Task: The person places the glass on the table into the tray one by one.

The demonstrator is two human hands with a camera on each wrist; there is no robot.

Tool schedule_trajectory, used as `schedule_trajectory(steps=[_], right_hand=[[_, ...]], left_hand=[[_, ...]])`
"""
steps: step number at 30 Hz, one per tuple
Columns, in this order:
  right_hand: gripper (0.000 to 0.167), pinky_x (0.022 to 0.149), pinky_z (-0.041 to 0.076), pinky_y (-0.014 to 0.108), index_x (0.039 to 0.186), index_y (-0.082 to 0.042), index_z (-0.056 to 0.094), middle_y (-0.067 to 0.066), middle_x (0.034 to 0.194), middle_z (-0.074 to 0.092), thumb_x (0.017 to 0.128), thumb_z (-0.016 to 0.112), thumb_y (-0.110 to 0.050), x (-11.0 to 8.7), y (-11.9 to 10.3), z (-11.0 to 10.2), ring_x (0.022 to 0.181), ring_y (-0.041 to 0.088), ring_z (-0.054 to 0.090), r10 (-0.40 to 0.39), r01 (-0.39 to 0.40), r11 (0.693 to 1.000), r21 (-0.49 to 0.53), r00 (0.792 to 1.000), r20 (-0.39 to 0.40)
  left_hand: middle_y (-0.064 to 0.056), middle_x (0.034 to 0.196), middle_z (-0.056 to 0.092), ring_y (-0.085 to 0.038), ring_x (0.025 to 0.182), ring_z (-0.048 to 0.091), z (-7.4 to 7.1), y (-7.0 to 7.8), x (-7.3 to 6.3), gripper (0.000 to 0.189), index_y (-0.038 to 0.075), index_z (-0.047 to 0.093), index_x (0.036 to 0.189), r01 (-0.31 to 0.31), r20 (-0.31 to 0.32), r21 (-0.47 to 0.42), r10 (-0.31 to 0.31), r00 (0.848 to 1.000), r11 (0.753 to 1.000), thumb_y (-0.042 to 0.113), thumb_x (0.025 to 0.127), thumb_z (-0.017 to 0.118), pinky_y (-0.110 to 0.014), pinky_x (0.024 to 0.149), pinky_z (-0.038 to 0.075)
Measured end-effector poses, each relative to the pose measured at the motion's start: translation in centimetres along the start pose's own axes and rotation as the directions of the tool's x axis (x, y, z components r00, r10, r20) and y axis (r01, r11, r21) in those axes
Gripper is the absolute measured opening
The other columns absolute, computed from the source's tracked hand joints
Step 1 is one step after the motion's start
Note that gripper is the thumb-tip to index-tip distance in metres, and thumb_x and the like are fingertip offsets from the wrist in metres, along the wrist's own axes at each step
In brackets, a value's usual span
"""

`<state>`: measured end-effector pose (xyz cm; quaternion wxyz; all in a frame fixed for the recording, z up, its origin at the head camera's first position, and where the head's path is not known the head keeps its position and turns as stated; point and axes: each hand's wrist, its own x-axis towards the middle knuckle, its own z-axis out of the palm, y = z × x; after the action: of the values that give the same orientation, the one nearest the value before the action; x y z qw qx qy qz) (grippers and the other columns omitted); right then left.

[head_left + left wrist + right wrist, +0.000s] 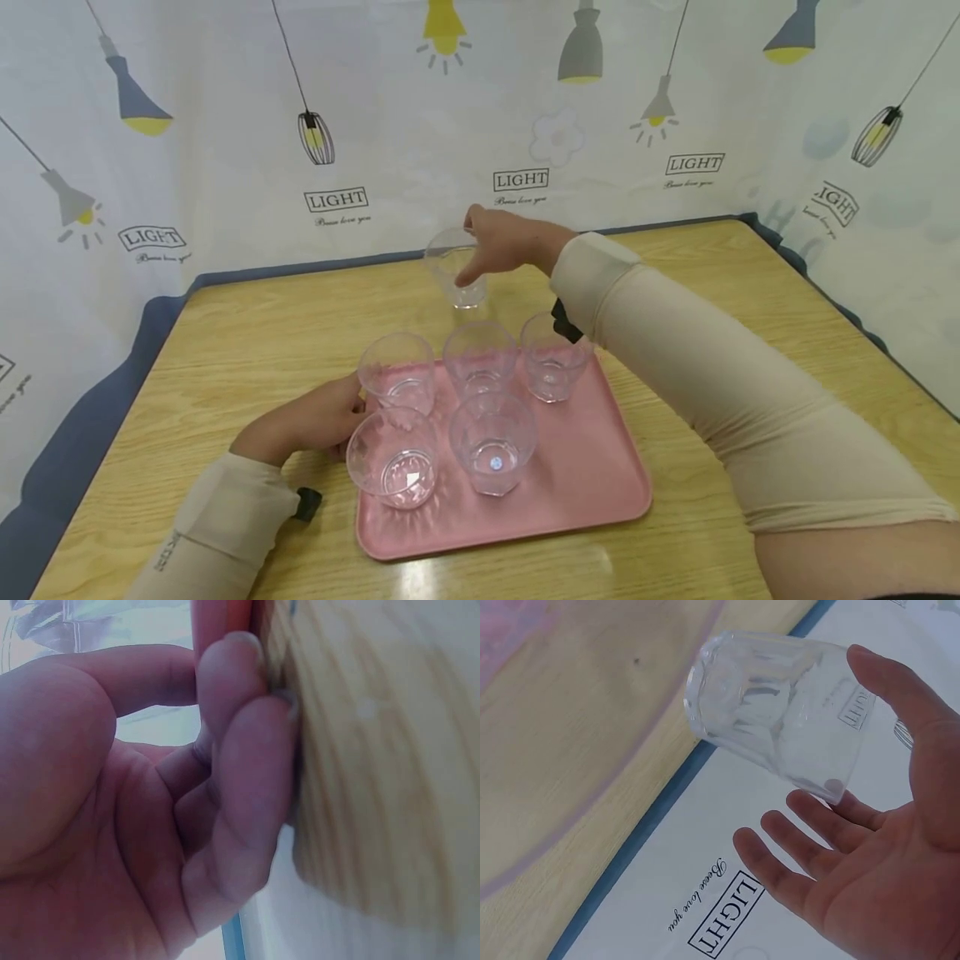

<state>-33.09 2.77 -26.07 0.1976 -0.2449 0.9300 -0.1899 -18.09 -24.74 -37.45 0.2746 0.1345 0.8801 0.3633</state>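
Note:
My right hand (506, 242) pinches a clear plastic cup (465, 279) near its rim, beyond the far edge of the pink tray. In the right wrist view the thumb lies on one side of the cup (780, 712) and fingertips touch the other. Several similar clear cups stand upright on the tray (585, 475), among them a front left cup (408, 479) and a front middle cup (495, 454). At the tray's left edge, my left hand (322, 417) grips the rim, partly hidden behind cups. Its curled fingers (255, 772) rest by the wooden surface in the left wrist view.
A light wooden table (750, 292) carries the tray. Behind and beside it hangs a white curtain (450, 125) printed with lamps and lettering, edged in dark blue. Close to the right sleeve stands the far right cup (553, 367).

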Motion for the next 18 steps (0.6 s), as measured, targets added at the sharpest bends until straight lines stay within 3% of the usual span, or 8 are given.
schedule_trajectory(steps=[5,11,18], right_hand=[[0.088,0.115,0.038,0.042,0.146,-0.004,0.024,0.015,0.16,0.032,0.085,0.079,-0.036,-1.3,0.7,-0.6,0.144,0.03,0.037,-0.022,0.031,0.992,0.119,0.997,-0.079],[0.089,0.118,0.035,0.039,0.145,-0.007,0.022,0.009,0.161,0.032,0.084,0.08,-0.035,-4.2,0.8,-2.4,0.15,0.025,0.029,-0.061,0.099,0.962,0.256,0.986,-0.154],[0.09,0.112,0.041,0.036,0.144,-0.009,0.023,0.0,0.156,0.041,0.081,0.082,-0.034,-8.0,1.5,-3.6,0.147,0.016,0.035,-0.056,0.148,0.919,0.366,0.967,-0.25]], left_hand=[[-0.009,0.072,0.061,-0.02,0.051,0.059,0.0,-0.2,0.0,0.048,0.009,0.035,0.144,-0.038,-0.005,0.022,0.038,0.999,0.999,0.021,0.103,0.055,-0.035,0.047,0.053],[-0.008,0.069,0.06,-0.02,0.05,0.057,0.1,-0.1,-0.1,0.048,0.007,0.036,0.143,-0.035,-0.001,0.002,0.035,0.999,0.999,0.022,0.102,0.057,-0.035,0.046,0.052],[-0.008,0.069,0.06,-0.02,0.05,0.057,0.2,-0.1,0.0,0.049,0.008,0.037,0.141,-0.041,-0.001,-0.003,0.041,0.999,0.999,0.025,0.101,0.058,-0.034,0.046,0.051]])
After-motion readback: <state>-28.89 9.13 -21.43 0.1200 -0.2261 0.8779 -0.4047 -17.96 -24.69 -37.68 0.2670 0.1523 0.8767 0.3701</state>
